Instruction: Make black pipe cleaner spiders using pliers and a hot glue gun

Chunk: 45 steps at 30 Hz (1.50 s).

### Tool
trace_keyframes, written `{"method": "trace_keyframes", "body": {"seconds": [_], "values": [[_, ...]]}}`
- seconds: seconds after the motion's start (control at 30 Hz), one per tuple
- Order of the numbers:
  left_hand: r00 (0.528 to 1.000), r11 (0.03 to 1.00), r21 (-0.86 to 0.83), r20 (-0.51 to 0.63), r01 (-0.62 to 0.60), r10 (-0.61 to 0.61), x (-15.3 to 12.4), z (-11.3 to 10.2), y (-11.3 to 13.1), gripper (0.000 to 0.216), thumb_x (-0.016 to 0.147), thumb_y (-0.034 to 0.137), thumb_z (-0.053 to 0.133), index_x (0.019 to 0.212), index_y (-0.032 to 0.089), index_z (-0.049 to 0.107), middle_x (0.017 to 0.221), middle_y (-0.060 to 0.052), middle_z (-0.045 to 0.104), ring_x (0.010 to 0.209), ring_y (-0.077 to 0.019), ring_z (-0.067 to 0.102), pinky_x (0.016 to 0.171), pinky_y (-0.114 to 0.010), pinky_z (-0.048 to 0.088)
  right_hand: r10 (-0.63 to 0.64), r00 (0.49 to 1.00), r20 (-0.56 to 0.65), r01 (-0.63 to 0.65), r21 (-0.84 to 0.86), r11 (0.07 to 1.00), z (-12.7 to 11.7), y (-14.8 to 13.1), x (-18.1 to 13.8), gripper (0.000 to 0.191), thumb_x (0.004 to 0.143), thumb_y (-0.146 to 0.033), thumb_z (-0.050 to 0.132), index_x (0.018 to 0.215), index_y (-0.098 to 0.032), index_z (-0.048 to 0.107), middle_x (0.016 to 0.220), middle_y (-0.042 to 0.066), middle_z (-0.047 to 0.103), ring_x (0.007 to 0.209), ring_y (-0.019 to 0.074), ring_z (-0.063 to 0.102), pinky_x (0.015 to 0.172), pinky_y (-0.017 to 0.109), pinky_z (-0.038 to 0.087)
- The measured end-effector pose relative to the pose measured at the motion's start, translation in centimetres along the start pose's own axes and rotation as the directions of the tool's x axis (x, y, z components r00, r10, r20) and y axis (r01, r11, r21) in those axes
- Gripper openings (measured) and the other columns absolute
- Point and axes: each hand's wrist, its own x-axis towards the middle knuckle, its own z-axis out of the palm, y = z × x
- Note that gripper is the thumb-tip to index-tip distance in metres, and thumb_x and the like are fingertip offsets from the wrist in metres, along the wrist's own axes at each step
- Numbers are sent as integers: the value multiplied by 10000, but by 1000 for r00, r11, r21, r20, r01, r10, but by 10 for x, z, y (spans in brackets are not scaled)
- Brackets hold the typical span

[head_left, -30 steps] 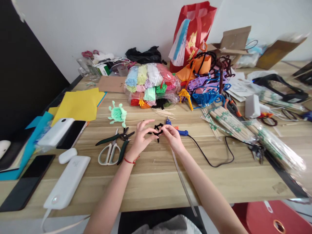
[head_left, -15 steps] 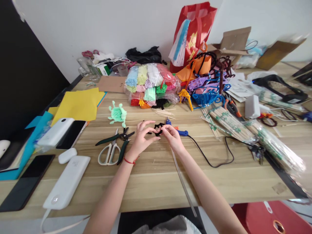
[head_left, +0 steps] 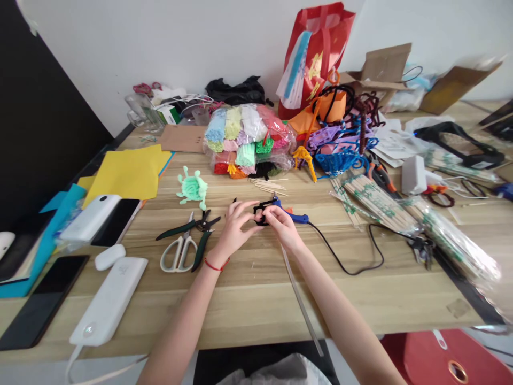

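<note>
Pinching a black fuzzy piece [head_left: 263,205] between fingertips of left hand [head_left: 237,224] and right hand [head_left: 284,227], right by the blue corded tool [head_left: 298,218]. Looks bent into shape already, probably unfinished; can't tell how much to go tbh.

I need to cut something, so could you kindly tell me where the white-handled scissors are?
In the head view, the white-handled scissors lie left of the left hand, crossing the green-handled pliers.

Matt black piece [head_left: 262,205], smooth wood-grain table [head_left: 248,299]
</note>
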Motion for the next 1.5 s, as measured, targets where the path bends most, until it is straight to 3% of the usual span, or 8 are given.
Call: {"method": "trace_keyframes", "body": {"seconds": [0.3,0.47,0.63,0.87,1.03,1.17,1.37,1.5], "values": [[1000,1000,-11,4,11,-11,-2,4,-5,168,778,378,685,848,228,659,1148,-69,637,1139,-238,493,1005,-469,407,-79,993,-91,68,-117,991,4,-6,-1,273,751,-493,689,798,-239,601,790,11,683,791,179,644,811,344,509],[991,997,-6,-110,79,-79,-2,4,-7,166,779,386,682,817,227,655,1134,-73,631,1131,-240,503,998,-469,410,-177,958,-225,125,-230,965,-6,-3,2,239,738,-463,707,792,-242,636,853,35,698,859,205,641,848,387,501],[941,986,19,-302,167,-153,-1,1,-13,171,800,379,665,839,214,642,1101,-70,639,1105,-232,541,980,-425,418,-281,955,-95,221,-405,887,-7,-6,-1,180,762,-409,706,745,-233,673,910,60,673,907,215,612,860,385,471],[888,977,-29,-413,210,-203,-2,-2,-23,217,810,414,647,859,203,636,1118,-70,640,1124,-226,565,992,-409,430,-292,945,150,314,-672,671,-9,-13,-5,243,919,-288,462,919,-263,703,1008,73,660,1011,246,565,953,428,404],[899,976,-74,-380,203,-216,0,-1,-21,221,809,418,648,871,206,651,1126,-71,648,1119,-229,577,985,-412,443,-166,977,137,177,-951,254,-42,-12,-2,628,676,-109,534,1294,-215,504,1304,127,507,1173,327,439,964,488,376],[900,974,-91,-373,207,-226,0,1,-18,201,819,404,639,876,212,656,1126,-67,648,1124,-224,571,989,-410,440,-61,992,109,115,-988,108,-57,-10,-3,755,638,-76,519,1372,-225,424,1260,146,520,1116,344,457,911,480,395],[909,975,-101,-353,198,-221,-1,3,-18,180,820,380,644,884,214,662,1147,-61,635,1131,-217,558,997,-401,430,-95,986,139,157,-963,217,-61,-12,2,653,698,-62,484,1333,-213,483,1123,129,563,1054,300,487,931,447,420],[907,976,-85,-358,203,-220,-1,2,-17,184,816,377,650,905,216,659,1139,-63,636,1128,-221,556,997,-405,426,-277,958,74,210,-839,502,-57,-14,6,602,750,-164,536,1340,-250,455,1178,106,543,1065,276,514,954,464,427]]}}
